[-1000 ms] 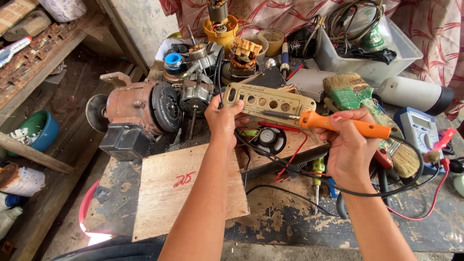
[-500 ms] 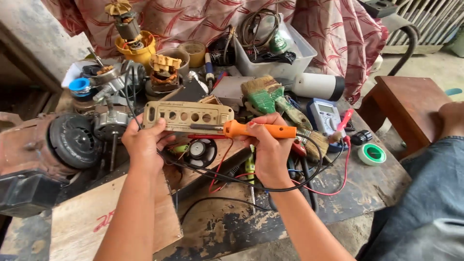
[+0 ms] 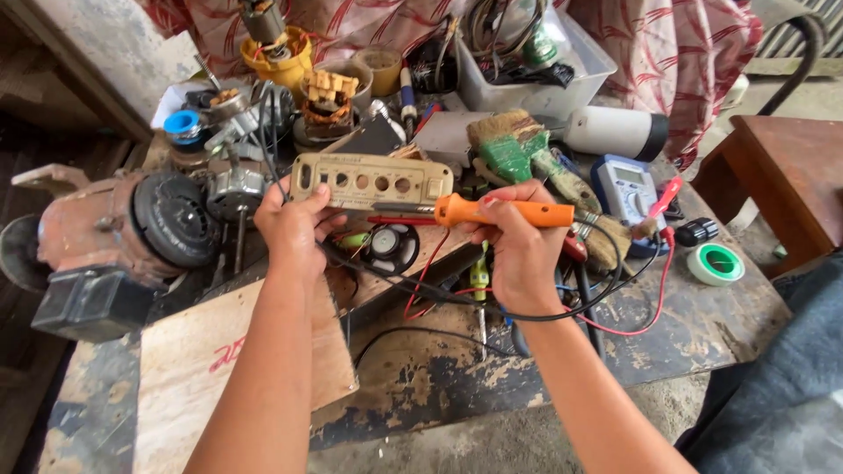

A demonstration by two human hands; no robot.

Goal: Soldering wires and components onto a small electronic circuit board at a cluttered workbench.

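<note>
Cluttered and scarred, the workbench (image 3: 702,333) is filling the view, with patterned cloth hanging behind it. Largest on it, a rusty motor (image 3: 114,237) with a dark pulley is sitting at the left edge, and a plywood board (image 3: 189,377) is lying in front of it. A grey plastic bin (image 3: 562,83) of cables is standing at the back, near a green-bristled brush (image 3: 518,154) and a blue multimeter (image 3: 625,186) whose red lead is trailing over the bench. A roll of green tape (image 3: 716,263) is resting well apart on the right.

Between the hands, a beige perforated panel (image 3: 373,180) is being held up on edge above a small black speaker (image 3: 391,247). The left hand (image 3: 294,230) is closing around the panel's lower left corner, thumb in front and fingers behind. The right hand (image 3: 518,250) is wrapping fully around the orange handle of a soldering iron (image 3: 505,211), whose metal tip is lying along the panel's lower edge, touching or just off it; I cannot tell which.

Judging from this, the hot tip could melt or scar the plastic panel if it lingers, and it is pointing toward the left fingers, so a slip could burn them. The iron's black cord is looping among loose wires near the wrist, and a snag there could jerk the tip off its mark.
</note>
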